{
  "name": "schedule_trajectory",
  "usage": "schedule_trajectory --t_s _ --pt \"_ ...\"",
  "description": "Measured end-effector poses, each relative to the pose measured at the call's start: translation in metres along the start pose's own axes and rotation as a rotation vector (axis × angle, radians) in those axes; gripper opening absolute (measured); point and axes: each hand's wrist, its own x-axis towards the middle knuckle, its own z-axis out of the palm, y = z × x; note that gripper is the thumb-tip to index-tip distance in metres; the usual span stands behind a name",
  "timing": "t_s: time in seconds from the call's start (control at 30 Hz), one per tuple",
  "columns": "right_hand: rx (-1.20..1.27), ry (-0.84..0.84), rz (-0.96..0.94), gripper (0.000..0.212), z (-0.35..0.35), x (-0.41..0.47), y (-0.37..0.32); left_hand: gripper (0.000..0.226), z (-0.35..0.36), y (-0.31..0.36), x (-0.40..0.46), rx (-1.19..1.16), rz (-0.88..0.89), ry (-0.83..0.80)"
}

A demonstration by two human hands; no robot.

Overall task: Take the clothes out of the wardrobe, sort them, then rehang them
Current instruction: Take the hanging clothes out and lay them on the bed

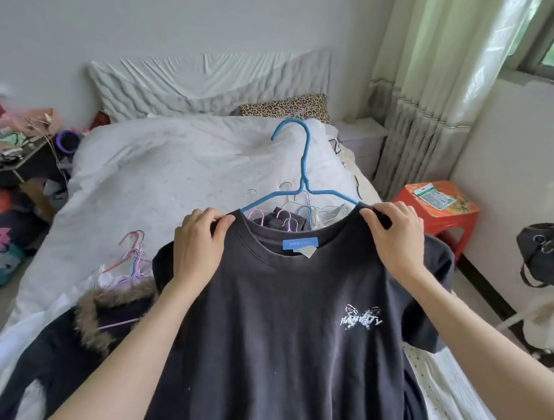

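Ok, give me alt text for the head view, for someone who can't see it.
Two hands hold up a black T-shirt on a blue hanger, the left hand and right hand each pinching a shoulder. Behind it is a bed with a white duvet, loose hangers and a fur-trimmed dark coat; a red stool stands to the right.

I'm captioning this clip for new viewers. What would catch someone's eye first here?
The black cotton T-shirt with a white butterfly print fills the centre, on a blue wire hanger; the left hand and right hand each grip a shoulder. Behind lies the white-quilted bed; a bright red plastic stool stands to the right.
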Motion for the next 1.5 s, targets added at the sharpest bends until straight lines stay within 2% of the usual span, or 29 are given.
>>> schedule_trajectory --t_s 0.17,0.27,0.47,0.73,0.8,0.9,1.03,1.2,1.4,1.5 --pt "-0.004 -0.082 0.065 0.024 0.074 0.054 0.039 0.026 0.07 -0.024 0.061 0.072 -0.062 -0.051" --pt "-0.017 -0.187 0.119 0.025 0.125 0.071 0.071 0.027 0.12 -0.052 0.079 0.118 -0.123 -0.151" --pt "-0.083 -0.414 0.238 0.028 0.226 0.058 0.133 0.026 0.202 -0.12 0.079 0.188 -0.223 -0.348" --pt "-0.238 -0.501 0.363 0.029 0.307 0.038 0.182 0.025 0.288 -0.178 0.07 0.395 -0.247 -0.455" --pt "-0.257 -0.473 0.346 0.03 0.31 0.026 0.185 0.02 0.297 -0.181 0.056 0.39 -0.25 -0.442" --pt "-0.252 -0.452 0.187 0.041 0.302 -0.013 0.182 0.034 0.299 -0.173 0.02 0.358 -0.171 -0.428" --pt "-0.363 -0.655 -0.015 0.048 0.278 -0.082 0.183 0.048 0.292 -0.15 -0.053 0.379 -0.049 -0.626" --pt "-0.525 -0.95 0.039 0.055 0.239 -0.155 0.197 0.056 0.266 -0.13 -0.148 0.427 -0.009 -0.878" --pt "-0.575 -1.1 0.1 0.062 0.185 -0.222 0.195 0.06 0.23 -0.122 -0.208 0.511 0.011 -1.13" --pt "-0.583 -1.14 0.144 0.061 0.159 -0.248 0.183 0.072 0.215 -0.113 -0.219 0.518 0.001 -1.231"
